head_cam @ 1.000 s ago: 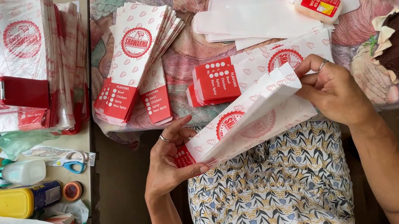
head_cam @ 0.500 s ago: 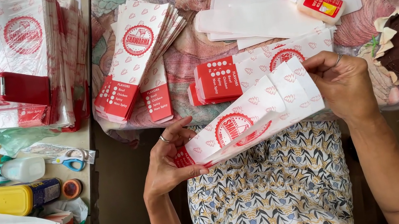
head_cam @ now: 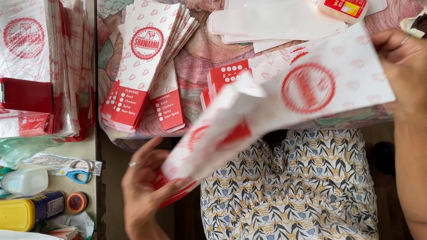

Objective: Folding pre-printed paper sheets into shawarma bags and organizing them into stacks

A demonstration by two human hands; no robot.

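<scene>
Hands grip one paper bag: left hand pinches its lower end, right hand clasps its upper edge.

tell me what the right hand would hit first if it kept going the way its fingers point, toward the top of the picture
Probably the glue bottle lying on the white sheets, up-left of the right hand. Depth is unclear, so it might pass above it.

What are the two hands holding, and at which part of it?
Both hold one red-and-white paper bag: left hand at its lower red end, right hand at its opposite end.
</scene>
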